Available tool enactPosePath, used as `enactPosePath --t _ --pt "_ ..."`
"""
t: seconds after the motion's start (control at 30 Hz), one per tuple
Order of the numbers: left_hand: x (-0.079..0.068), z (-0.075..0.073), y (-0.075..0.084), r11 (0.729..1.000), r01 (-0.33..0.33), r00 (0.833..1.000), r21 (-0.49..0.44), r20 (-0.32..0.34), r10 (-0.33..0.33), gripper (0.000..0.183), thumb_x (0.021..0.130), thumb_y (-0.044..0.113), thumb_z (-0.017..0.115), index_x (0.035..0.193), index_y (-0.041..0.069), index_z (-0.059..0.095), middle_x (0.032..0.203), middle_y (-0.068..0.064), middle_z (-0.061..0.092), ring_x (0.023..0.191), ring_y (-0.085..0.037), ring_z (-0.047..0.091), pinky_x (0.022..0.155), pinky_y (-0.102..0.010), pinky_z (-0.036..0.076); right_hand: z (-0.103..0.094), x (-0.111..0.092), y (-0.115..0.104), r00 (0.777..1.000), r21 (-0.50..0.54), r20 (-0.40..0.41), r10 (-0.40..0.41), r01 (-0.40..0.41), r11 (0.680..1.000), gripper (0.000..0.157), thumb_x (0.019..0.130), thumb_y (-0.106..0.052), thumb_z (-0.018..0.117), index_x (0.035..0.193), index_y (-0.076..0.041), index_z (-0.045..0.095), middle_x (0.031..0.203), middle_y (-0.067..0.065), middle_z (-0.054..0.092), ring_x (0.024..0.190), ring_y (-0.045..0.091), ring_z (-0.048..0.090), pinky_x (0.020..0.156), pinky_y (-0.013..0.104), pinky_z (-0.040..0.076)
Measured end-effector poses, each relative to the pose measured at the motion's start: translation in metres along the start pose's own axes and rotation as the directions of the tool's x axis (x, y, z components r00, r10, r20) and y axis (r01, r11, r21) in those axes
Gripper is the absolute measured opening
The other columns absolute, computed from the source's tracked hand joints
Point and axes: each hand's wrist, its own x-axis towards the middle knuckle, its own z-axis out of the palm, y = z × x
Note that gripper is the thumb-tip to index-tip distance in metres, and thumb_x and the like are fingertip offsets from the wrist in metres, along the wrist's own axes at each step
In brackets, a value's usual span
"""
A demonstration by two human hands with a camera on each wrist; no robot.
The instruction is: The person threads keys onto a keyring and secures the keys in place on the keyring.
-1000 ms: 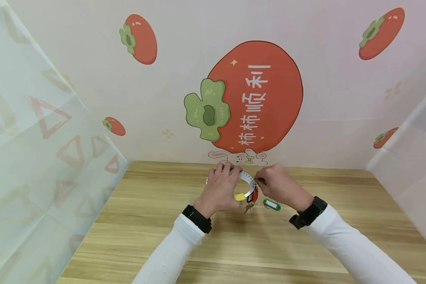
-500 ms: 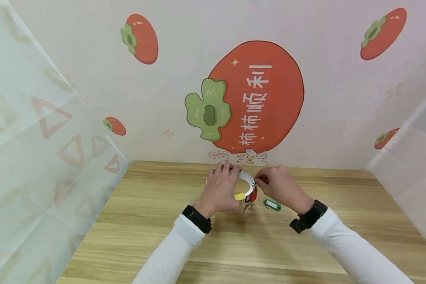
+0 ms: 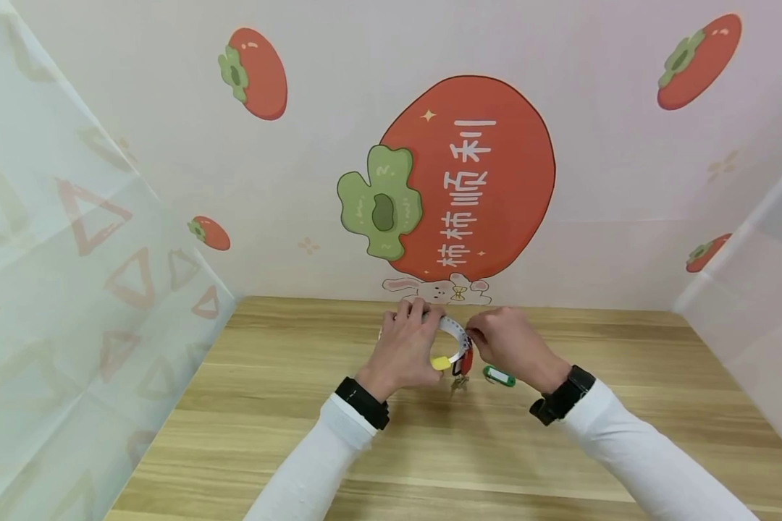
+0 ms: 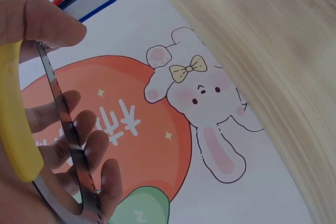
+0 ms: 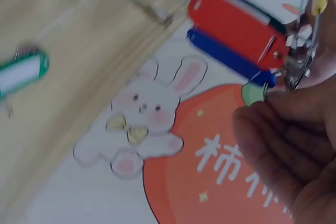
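Observation:
A curved metal band (image 3: 457,333) with a row of slots and a yellow handle (image 4: 16,119) is held up by my left hand (image 3: 404,347). The fingers bend around the band, with the thumb at its other end. Red (image 5: 231,19) and blue (image 5: 231,59) key tags hang at the band's right side, a dark one partly hidden behind the red. Keys (image 3: 459,385) dangle below the tags. My right hand (image 3: 511,347) pinches the small metal ring at the blue tag's end, right at the band.
A green key tag (image 3: 499,375) with a white label lies on the wooden table (image 3: 287,434), just right of the hanging keys. Close behind the hands rises a wall (image 3: 313,181) printed with persimmons and a rabbit.
The hanging tags and keys have swung a little. My right fingers have shifted slightly at the band, while the left hand keeps its hold in the same place.

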Motion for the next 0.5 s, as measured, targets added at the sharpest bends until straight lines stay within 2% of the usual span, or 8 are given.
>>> enactPosePath --t 0.1,0.2,0.27,0.37,0.5 --pt "-0.0005 0.0000 0.0004 1.000 -0.006 1.000 0.008 0.005 0.006 0.082 0.062 0.036 0.087 0.135 0.016 0.057 0.127 -0.009 0.051 0.117 -0.030 0.048 0.093 -0.054 0.044 0.0010 0.0000 0.0014 0.992 -0.100 -0.003 -0.126 0.125 0.987 0.013 0.077 0.005 0.081 0.080 -0.003 0.072 0.068 0.002 0.067 0.058 0.013 0.062 0.057 0.028 0.053" --pt "-0.0008 0.0003 0.0004 1.000 -0.011 1.000 0.013 0.006 0.011 0.081 0.062 0.036 0.086 0.134 0.016 0.057 0.127 -0.009 0.051 0.117 -0.030 0.048 0.092 -0.054 0.044 0.0018 -0.0003 0.0026 0.988 -0.121 -0.007 -0.154 0.152 0.981 0.014 0.077 0.006 0.081 0.081 -0.002 0.071 0.069 0.002 0.065 0.059 0.013 0.061 0.056 0.027 0.053" --pt "-0.0008 0.0001 0.0002 1.000 -0.008 1.000 0.011 0.006 0.008 0.081 0.062 0.035 0.086 0.135 0.015 0.056 0.128 -0.009 0.051 0.117 -0.030 0.048 0.092 -0.053 0.044 0.0023 0.0000 0.0028 0.995 -0.071 -0.005 -0.101 0.100 0.992 0.010 0.081 0.003 0.080 0.085 -0.002 0.072 0.071 0.001 0.066 0.061 0.011 0.061 0.058 0.026 0.053" --pt "-0.0005 -0.0001 -0.0002 1.000 0.000 1.000 0.007 0.006 0.000 0.083 0.062 0.034 0.085 0.138 0.015 0.056 0.130 -0.009 0.051 0.119 -0.030 0.048 0.093 -0.053 0.044 0.0022 0.0010 0.0033 0.999 0.067 0.028 0.046 -0.048 0.997 0.004 0.086 -0.001 0.076 0.089 -0.003 0.075 0.075 -0.001 0.067 0.062 0.008 0.059 0.060 0.027 0.053" --pt "0.0003 -0.0011 -0.0006 1.000 0.006 1.000 0.008 0.004 -0.006 0.087 0.061 0.033 0.086 0.140 0.014 0.055 0.131 -0.010 0.051 0.119 -0.030 0.047 0.094 -0.054 0.043 0.0007 0.0024 0.0048 0.976 0.219 0.087 0.199 -0.214 0.952 0.004 0.090 -0.004 0.073 0.088 -0.005 0.077 0.074 -0.004 0.069 0.062 0.004 0.061 0.060 0.028 0.053"
